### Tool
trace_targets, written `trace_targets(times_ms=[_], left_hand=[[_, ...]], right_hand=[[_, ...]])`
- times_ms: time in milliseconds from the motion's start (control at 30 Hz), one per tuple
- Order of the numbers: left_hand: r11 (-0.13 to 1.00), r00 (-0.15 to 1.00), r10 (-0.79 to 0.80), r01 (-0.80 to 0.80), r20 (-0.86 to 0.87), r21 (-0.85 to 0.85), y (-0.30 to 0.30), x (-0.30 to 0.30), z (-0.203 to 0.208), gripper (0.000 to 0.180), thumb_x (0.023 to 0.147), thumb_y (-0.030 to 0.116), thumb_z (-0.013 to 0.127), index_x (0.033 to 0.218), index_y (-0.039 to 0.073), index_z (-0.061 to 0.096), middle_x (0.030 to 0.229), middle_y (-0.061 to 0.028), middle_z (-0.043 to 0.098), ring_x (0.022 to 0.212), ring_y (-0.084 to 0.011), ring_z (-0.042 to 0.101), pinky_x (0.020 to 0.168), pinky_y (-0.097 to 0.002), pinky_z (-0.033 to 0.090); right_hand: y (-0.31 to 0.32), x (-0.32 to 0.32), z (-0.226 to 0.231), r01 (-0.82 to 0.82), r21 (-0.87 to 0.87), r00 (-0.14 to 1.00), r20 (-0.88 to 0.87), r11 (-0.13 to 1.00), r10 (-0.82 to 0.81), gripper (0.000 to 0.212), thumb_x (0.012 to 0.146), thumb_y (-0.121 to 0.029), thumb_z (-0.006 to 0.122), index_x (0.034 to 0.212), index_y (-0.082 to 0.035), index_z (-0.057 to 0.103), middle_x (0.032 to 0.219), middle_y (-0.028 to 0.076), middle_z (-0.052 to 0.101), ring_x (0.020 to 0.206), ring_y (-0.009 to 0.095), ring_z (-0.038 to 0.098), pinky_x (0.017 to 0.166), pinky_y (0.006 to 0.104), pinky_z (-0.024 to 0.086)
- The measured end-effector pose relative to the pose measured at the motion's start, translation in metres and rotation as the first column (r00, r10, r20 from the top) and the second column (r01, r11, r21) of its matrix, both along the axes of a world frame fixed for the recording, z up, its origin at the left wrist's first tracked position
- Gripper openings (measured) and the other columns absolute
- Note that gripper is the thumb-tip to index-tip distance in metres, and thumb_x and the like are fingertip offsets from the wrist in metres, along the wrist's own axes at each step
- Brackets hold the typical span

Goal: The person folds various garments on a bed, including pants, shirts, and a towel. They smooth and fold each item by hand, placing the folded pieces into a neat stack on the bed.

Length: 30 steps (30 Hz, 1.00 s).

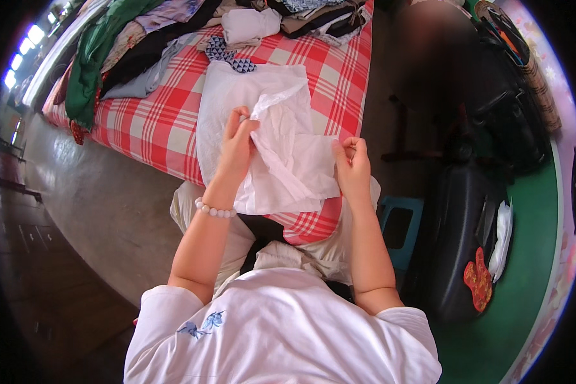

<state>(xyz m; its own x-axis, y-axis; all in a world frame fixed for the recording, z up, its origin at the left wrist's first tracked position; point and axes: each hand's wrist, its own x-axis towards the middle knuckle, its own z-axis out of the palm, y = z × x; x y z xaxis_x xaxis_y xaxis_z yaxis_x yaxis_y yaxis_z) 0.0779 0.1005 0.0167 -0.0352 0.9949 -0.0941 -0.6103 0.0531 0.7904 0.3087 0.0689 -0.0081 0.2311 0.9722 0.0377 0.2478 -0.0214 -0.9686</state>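
A thin white garment (pixel 217 96) lies spread over the near edge of the bed, part of it folded up and creased in the middle. My left hand (pixel 239 144), with a pale bead bracelet on its wrist, pinches a gathered fold of the cloth near the centre. My right hand (pixel 353 166) pinches the garment's right corner between thumb and fingers. The cloth between both hands is slightly lifted and wrinkled. A blue-and-white patterned cloth piece (pixel 242 65) sits at the garment's far edge.
The bed has a red-and-white checked sheet (pixel 326 83). Piled clothes cover its far side, including a green garment (pixel 86 77) and a folded white cloth (pixel 251 25). To the right stand a blue stool (pixel 415 240) and a black padded seat (pixel 461 224) bearing a red-and-gold item (pixel 478 281).
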Motion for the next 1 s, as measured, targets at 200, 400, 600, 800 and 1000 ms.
trace_targets(times_ms=[200, 400, 600, 800, 1000], left_hand=[[1.0, 0.995, 0.01, -0.01, 0.1, 0.005, -0.007, -0.007, 0.003, 0.022, 0.087, 0.005, 0.052, 0.106, 0.015, 0.045, 0.087, 0.0007, 0.054, 0.079, -0.0079, 0.053, 0.069, -0.0247, 0.045], [0.993, 0.724, -0.057, 0.111, -0.687, 0.034, -0.005, 0.012, -0.004, 0.057, 0.082, 0.012, 0.065, 0.128, 0.008, 0.031, 0.07, -0.0016, 0.054, 0.06, -0.0178, 0.054, 0.056, -0.0335, 0.045], [0.99, 0.274, 0.113, 0.055, -0.955, 0.133, 0.002, 0.022, -0.013, 0.068, 0.081, 0.02, 0.066, 0.134, 0.002, 0.027, 0.074, -0.0149, 0.062, 0.069, -0.0331, 0.063, 0.063, -0.0426, 0.047], [0.986, 0.518, 0.08, 0.085, -0.851, 0.144, -0.004, 0.02, -0.007, 0.064, 0.084, 0.02, 0.062, 0.135, 0.001, 0.028, 0.077, -0.019, 0.063, 0.072, -0.0376, 0.064, 0.064, -0.0449, 0.048], [0.994, 0.324, 0.034, 0.091, -0.946, 0.067, -0.017, 0.025, 0.008, 0.075, 0.084, 0.011, 0.059, 0.148, 0.014, 0.019, 0.093, -0.0235, 0.064, 0.066, -0.031, 0.061, 0.064, -0.0393, 0.048]], right_hand=[[-0.017, -0.017, 0.034, -0.188, 0.171, 0.982, 0.036, 0.967, 0.184, 0.033, 0.08, -0.003, 0.07, 0.109, -0.002, 0.054, 0.097, 0.008, 0.062, 0.092, 0.015, 0.06, 0.077, 0.0267, 0.048], [-0.033, -0.017, 0.045, -0.383, 0.337, 0.912, 0.288, 0.86, 0.293, 0.032, 0.066, 0.013, 0.063, 0.093, -0.005, 0.065, 0.098, 0.005, 0.06, 0.086, 0.019, 0.06, 0.074, 0.0268, 0.048], [-0.06, -0.04, 0.054, -0.632, 0.367, 0.761, 0.46, 0.682, 0.458, 0.036, 0.059, 0.012, 0.061, 0.089, -0.007, 0.067, 0.094, 0.008, 0.061, 0.081, 0.023, 0.062, 0.068, 0.0297, 0.049], [-0.045, -0.012, 0.023, 0.009, 0.311, 0.999, 0.03, 0.95, -0.02, 0.023, 0.077, 0.002, 0.065, 0.099, -0.002, 0.063, 0.094, 0.003, 0.063, 0.08, 0.013, 0.06, 0.069, 0.0244, 0.047], [-0.003, 0.031, 0.022, -0.224, -0.197, 0.853, -0.514, 0.955, 0.094, 0.035, 0.091, -0.01, 0.059, 0.125, -0.003, 0.055, 0.104, 0.008, 0.065, 0.093, 0.016, 0.061, 0.081, 0.0255, 0.049]])
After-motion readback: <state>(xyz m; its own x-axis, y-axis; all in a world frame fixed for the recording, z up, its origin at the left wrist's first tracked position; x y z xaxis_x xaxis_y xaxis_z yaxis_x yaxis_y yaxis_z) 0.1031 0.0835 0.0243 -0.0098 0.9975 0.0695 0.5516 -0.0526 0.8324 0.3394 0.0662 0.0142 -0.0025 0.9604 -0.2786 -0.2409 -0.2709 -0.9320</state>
